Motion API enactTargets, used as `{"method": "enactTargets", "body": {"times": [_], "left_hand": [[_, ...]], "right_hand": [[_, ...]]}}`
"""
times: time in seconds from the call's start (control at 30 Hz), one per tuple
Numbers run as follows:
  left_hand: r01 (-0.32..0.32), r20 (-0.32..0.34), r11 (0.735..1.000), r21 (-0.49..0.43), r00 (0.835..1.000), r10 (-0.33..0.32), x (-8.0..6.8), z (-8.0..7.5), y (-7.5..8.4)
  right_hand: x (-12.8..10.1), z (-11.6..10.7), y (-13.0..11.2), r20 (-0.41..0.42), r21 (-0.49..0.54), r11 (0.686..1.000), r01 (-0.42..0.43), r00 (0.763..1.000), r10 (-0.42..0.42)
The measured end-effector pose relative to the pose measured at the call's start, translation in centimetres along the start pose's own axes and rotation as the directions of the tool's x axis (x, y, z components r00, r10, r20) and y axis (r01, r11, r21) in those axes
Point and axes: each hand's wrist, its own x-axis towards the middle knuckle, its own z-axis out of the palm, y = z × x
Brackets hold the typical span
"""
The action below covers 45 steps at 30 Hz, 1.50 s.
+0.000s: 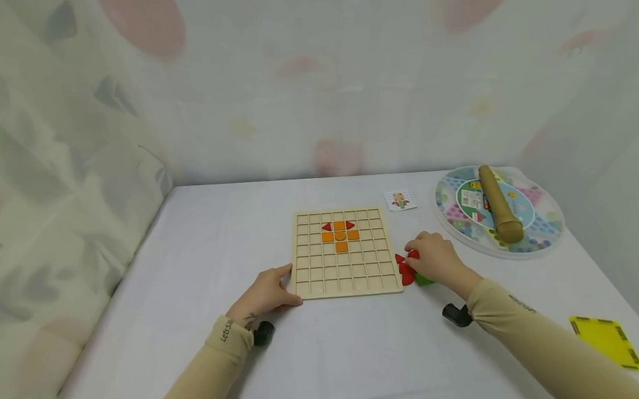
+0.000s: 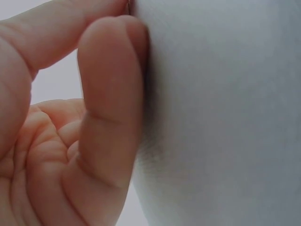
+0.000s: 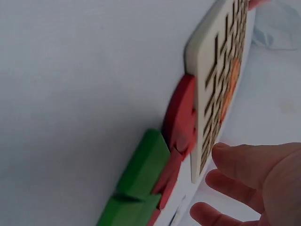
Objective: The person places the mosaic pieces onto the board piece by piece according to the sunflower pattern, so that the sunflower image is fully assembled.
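We had our right hand (image 1: 437, 259) loosely draped over the red pieces (image 1: 405, 269) and green pieces (image 1: 424, 280), probably not gripping any yet. They sat just under our fingertips, touching the grid board's (image 1: 345, 253) right edge. Our left hand (image 1: 265, 295), fingers relaxed, steadied the opposite corner.

- White tabletop (image 1: 336, 359), evenly lit.
- Pale curtain (image 1: 310, 70) with faded pink and grey leaf print encloses the back and both sides.

Left hand (image 2: 56, 122) close up, curled fingers (image 2: 110, 94) resting against white table cloth (image 2: 221, 117)
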Motion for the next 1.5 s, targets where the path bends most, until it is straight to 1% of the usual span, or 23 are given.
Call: {"method": "enactTargets", "body": {"times": [0.17, 0.33, 0.43, 0.53, 0.63, 0.77, 0.9, 1.0, 1.07, 1.13, 1.2, 1.33, 1.43, 1.5], "left_hand": [[0.002, 0.003, 1.000, -0.004, 1.000, -0.002, 0.0, -0.1, 0.1], [0.008, 0.009, 1.000, -0.022, 1.000, -0.008, -0.2, -0.1, 0.3], [0.010, 0.009, 1.000, -0.026, 1.000, -0.010, -0.3, -0.2, 0.3], [0.006, 0.006, 1.000, -0.024, 1.000, -0.006, -0.4, -0.2, 0.4], [0.003, 0.004, 1.000, -0.024, 1.000, -0.003, -0.4, -0.2, 0.4], [0.006, 0.006, 0.999, -0.033, 1.000, -0.006, -0.4, -0.2, 0.4], [0.004, 0.010, 0.999, -0.042, 1.000, -0.004, -0.4, -0.2, 0.4], [0.003, 0.014, 0.999, -0.039, 1.000, -0.003, -0.5, -0.2, 0.4], [0.004, 0.015, 0.999, -0.032, 1.000, -0.003, -0.5, -0.2, 0.5], [0.005, 0.014, 1.000, -0.028, 1.000, -0.005, -0.5, -0.2, 0.5], [0.005, 0.014, 1.000, -0.027, 1.000, -0.005, -0.5, -0.2, 0.5], [0.007, 0.012, 0.999, -0.031, 1.000, -0.007, -0.5, -0.2, 0.5], [0.009, 0.011, 0.999, -0.032, 1.000, -0.009, -0.5, -0.2, 0.4], [0.010, 0.010, 0.999, -0.034, 1.000, -0.010, -0.4, -0.1, 0.4]], "right_hand": [[0.8, 1.0, -0.8, 0.007, -0.030, 1.000, -0.010, 1.000, 0.010], [1.6, 1.5, -1.3, 0.046, -0.082, 0.996, -0.014, 0.999, 0.018], [1.8, 1.6, -1.5, 0.062, -0.080, 0.997, -0.023, 0.998, 0.028], [1.9, 1.6, -1.5, 0.064, -0.041, 0.998, -0.043, 0.997, 0.045], [2.1, 1.6, -1.5, 0.066, 0.025, 0.997, -0.070, 0.996, 0.068], [2.4, 1.9, -1.5, 0.075, 0.110, 0.986, -0.124, 0.990, 0.116], [2.4, 1.8, -1.5, 0.119, 0.209, 0.957, -0.199, 0.977, 0.177], [2.3, 1.3, -1.6, 0.165, 0.281, 0.929, -0.239, 0.966, 0.199], [2.3, 0.8, -1.6, 0.175, 0.316, 0.916, -0.248, 0.964, 0.201], [2.4, 0.3, -1.7, 0.148, 0.339, 0.912, -0.229, 0.971, 0.189], [2.6, -0.2, -1.8, 0.104, 0.364, 0.910, -0.201, 0.979, 0.175], [3.7, -0.9, -2.4, 0.016, 0.406, 0.908, -0.106, 0.994, 0.109], [4.8, -1.0, -3.2, -0.013, 0.428, 0.902, -0.065, 0.997, 0.077], [5.6, -0.9, -3.7, -0.009, 0.444, 0.894, -0.053, 0.998, 0.064]]}}
